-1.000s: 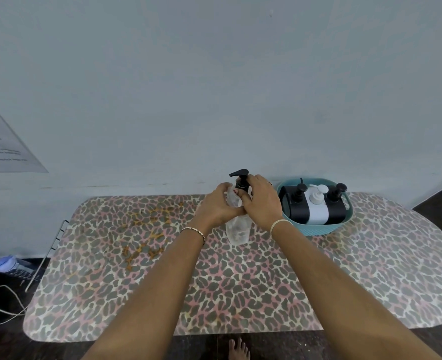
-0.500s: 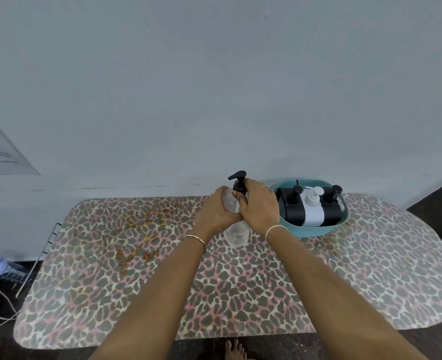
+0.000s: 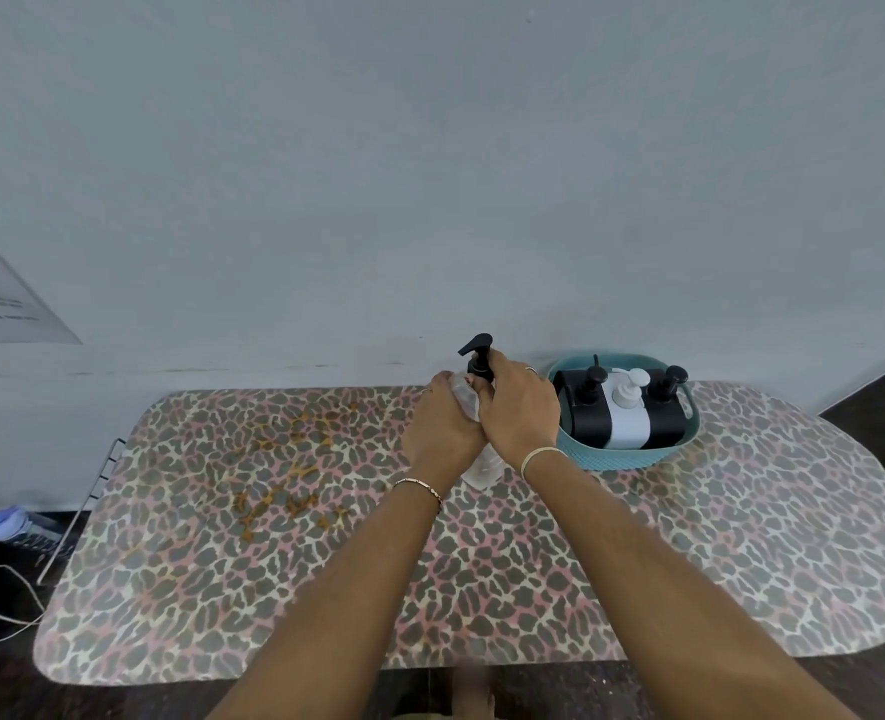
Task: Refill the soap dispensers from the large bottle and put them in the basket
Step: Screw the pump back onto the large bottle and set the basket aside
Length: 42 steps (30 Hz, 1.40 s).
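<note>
Clear plastic dispenser (image 3: 482, 467) is still held upright on the worktop (image 3: 326, 537), just left of the teal basket (image 3: 632, 459). Its body is gripped by the left hand (image 3: 443, 433) and its black pump (image 3: 479, 350) collar by the right hand (image 3: 520, 407). Little has shifted in the last second, so the collar is probably being tightened. Two black dispensers (image 3: 591, 420) and a white one (image 3: 630, 423) are already stood in the basket. The fill level cannot be told.

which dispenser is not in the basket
The clear dispenser on the table, gripped by the left hand and right hand; two black dispensers and the white one sit in the teal basket.
</note>
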### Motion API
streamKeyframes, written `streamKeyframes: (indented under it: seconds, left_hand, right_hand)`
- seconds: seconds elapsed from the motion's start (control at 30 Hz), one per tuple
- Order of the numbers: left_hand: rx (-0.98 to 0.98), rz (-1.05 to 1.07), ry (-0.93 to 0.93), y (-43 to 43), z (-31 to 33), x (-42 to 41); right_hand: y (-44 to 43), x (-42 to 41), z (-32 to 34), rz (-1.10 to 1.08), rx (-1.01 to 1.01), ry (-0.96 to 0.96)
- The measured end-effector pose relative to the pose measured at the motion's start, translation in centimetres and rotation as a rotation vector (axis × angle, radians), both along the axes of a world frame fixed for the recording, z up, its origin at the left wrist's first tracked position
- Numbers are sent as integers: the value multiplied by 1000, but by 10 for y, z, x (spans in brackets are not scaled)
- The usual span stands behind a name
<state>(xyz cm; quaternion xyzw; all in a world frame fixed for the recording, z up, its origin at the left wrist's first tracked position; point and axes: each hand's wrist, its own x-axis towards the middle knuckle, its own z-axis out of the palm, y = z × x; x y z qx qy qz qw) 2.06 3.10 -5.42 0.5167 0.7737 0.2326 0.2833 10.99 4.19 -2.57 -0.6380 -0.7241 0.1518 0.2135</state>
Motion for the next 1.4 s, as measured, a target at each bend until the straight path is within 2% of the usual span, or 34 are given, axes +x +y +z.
streamKeyframes:
  seconds: [0.23,0.63,0.7,0.8,0.93,1.03,1.13,1.23,1.4]
  left_hand:
    - [23,59,67,0,-3,11]
    - [66,23,193,2,-16,16]
    - [100,-14,173,3,-17,13]
    - [132,-120,47,8,-18,1]
    - [27,-249,-190,19,-11,-25]
    - [-24,-338,-280,25,-4,-39]
    - [11,-455,-292,29,1,-44]
    - [5,-483,-279,28,3,-43]
    - [21,-455,-97,22,0,-35]
  right_hand:
    - [-2,4,3,-18,8,-3]
    - [1,7,-4,-61,49,-13]
    - [2,7,-5,-70,51,-7]
    - [4,4,-7,-75,33,4]
    - [10,4,-6,-60,-39,59]
    - [14,10,-7,2,-97,102]
    - [12,13,-7,73,-115,140]
    - [6,14,-8,73,-106,142]
    - [-2,14,-7,13,-107,83]
